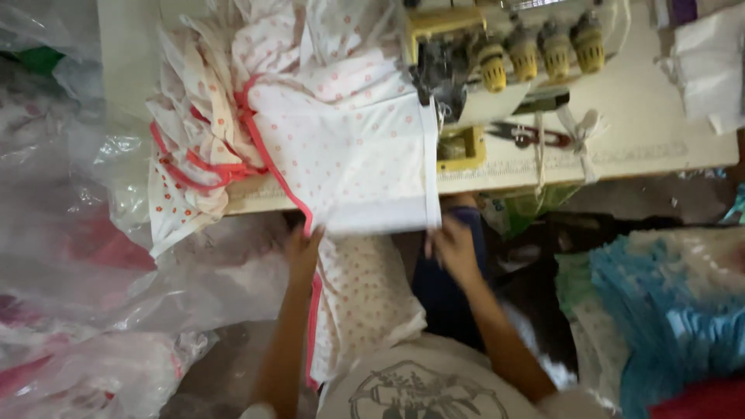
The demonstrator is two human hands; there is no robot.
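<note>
White dotted fabric (pixel 349 147) with pink binding lies on the sewing table (pixel 660 124), spread just left of the yellow overlock machine (pixel 497 62), its near edge hanging over the table's front. The left hand (pixel 301 248) pinches the pink-trimmed edge there. The right hand (pixel 452 247) seems to grip the fabric's other corner, though blur hides its fingers. Red-handled scissors (pixel 528 134) lie right of the machine.

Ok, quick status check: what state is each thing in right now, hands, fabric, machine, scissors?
left hand: gripping the pink-trimmed edge of the fabric
right hand: gripping the fabric's other lower corner
white dotted fabric: spread flat on the table, lower part hanging off
sewing machine: threaded, yellow spools upright
red scissors: lying flat, blades shut
blue fabric stack: piled
</note>
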